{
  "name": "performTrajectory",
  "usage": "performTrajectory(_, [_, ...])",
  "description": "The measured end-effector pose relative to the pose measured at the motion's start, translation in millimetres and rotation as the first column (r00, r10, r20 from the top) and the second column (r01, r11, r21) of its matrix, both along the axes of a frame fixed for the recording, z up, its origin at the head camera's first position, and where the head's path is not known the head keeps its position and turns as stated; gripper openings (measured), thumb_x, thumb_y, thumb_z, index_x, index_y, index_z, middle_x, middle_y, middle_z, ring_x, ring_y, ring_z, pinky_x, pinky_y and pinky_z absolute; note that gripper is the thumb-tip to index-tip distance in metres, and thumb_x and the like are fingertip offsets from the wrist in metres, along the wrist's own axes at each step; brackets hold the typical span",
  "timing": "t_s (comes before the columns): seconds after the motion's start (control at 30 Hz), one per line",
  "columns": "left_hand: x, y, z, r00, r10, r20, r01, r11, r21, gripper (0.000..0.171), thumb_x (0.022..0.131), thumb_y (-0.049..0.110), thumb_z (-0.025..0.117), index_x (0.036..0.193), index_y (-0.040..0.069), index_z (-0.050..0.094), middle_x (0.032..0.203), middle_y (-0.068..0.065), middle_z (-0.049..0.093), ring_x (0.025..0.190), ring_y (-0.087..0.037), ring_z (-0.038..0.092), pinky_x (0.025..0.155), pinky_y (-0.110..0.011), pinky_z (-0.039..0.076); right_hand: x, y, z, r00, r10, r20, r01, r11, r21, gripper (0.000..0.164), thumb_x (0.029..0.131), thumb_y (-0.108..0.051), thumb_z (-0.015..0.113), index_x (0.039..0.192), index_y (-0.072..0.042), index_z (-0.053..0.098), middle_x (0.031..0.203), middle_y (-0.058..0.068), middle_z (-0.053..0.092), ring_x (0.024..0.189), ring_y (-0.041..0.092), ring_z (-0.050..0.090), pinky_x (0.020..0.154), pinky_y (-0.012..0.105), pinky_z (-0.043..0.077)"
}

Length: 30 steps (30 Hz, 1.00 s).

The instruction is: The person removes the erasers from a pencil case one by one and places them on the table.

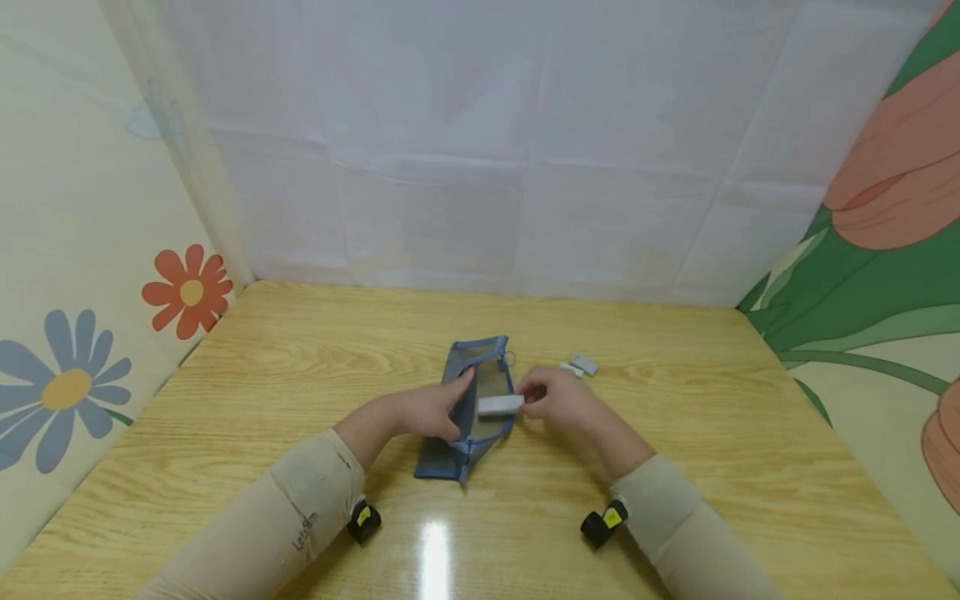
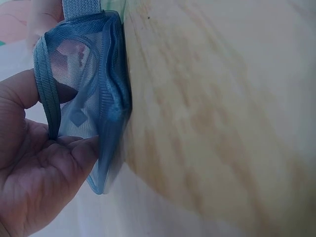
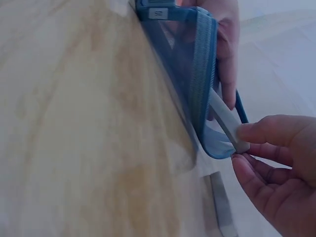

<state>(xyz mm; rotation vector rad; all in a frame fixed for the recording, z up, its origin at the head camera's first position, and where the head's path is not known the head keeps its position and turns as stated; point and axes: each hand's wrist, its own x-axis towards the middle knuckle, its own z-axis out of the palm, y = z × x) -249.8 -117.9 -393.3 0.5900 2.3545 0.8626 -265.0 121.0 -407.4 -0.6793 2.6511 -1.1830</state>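
Observation:
A blue mesh zip pouch (image 1: 438, 468) stands on the table with its zipped mouth spread wide. My left hand (image 1: 431, 410) grips the pouch's near-left side, thumb and fingers around the zipper edge, as the left wrist view shows with the hand (image 2: 37, 173) at the teal zipper band (image 2: 47, 84). Between thumb and fingertips, my right hand (image 1: 558, 400) pinches one end of a slim, whitish-grey bar (image 1: 500, 405). The bar's other end reaches into the mouth; in the right wrist view the bar (image 3: 226, 121) slants past the zipper (image 3: 202, 64).
Just beyond my right hand lie a small grey block (image 1: 584, 364) and a small white piece (image 1: 571, 371). The wood-grain table (image 1: 300, 350) ends at a white cloth backdrop (image 1: 480, 167), with flower-printed panels (image 1: 885, 333) at the sides.

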Motion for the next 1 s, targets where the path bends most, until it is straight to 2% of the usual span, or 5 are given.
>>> performTrajectory(0.13, [-0.1,0.0,0.2,1.000,-0.001,0.001,0.001,1.000,-0.002,0.102,0.075,0.004,0.063,0.146,0.013,-0.010,0.152,-0.014,0.005,0.116,-0.022,0.036,0.087,-0.031,0.036,-1.7,9.7,7.7,1.000,-0.008,0.007,0.008,1.000,-0.001,0.016,0.074,-0.006,0.071,0.090,-0.008,0.068,0.080,0.000,0.064,0.074,0.013,0.058,0.068,0.027,0.049])
performTrajectory(0.27, [-0.3,-0.3,-0.5,1.000,-0.005,-0.006,0.005,1.000,-0.008,0.102,0.075,0.004,0.063,0.146,0.013,-0.010,0.152,-0.013,0.004,0.114,-0.022,0.037,0.084,-0.030,0.036,-4.5,20.6,14.7,0.999,-0.028,0.035,0.029,0.999,-0.046,0.019,0.075,-0.005,0.070,0.094,-0.004,0.069,0.084,0.004,0.065,0.075,0.015,0.058,0.067,0.027,0.049])
performTrajectory(0.53, [-0.2,-1.0,-1.7,1.000,-0.008,0.001,0.008,1.000,-0.006,0.101,0.076,0.004,0.062,0.146,0.013,-0.010,0.152,-0.012,0.002,0.121,-0.021,0.032,0.086,-0.032,0.035,-8.2,40.5,26.6,0.996,-0.089,0.003,0.089,0.994,-0.062,0.019,0.077,-0.008,0.070,0.095,-0.001,0.068,0.084,0.007,0.065,0.077,0.016,0.058,0.066,0.027,0.048])
performTrajectory(0.67, [0.1,-1.0,-1.1,1.000,-0.010,0.003,0.010,1.000,-0.009,0.101,0.077,0.004,0.062,0.146,0.014,-0.010,0.152,-0.011,0.001,0.122,-0.020,0.030,0.088,-0.032,0.034,-9.0,49.8,30.0,0.993,-0.118,-0.007,0.118,0.992,-0.047,0.020,0.079,-0.011,0.069,0.097,-0.003,0.068,0.087,0.008,0.064,0.080,0.018,0.058,0.066,0.028,0.048])
performTrajectory(1.0, [-0.4,-0.4,-1.8,1.000,-0.016,-0.009,0.016,1.000,-0.004,0.101,0.076,0.003,0.063,0.146,0.012,-0.010,0.152,-0.012,0.000,0.127,-0.018,0.027,0.094,-0.033,0.032,-17.7,84.5,29.8,0.977,-0.215,-0.013,0.214,0.976,-0.041,0.024,0.082,-0.014,0.067,0.102,-0.002,0.066,0.095,0.011,0.064,0.087,0.021,0.057,0.074,0.031,0.048])
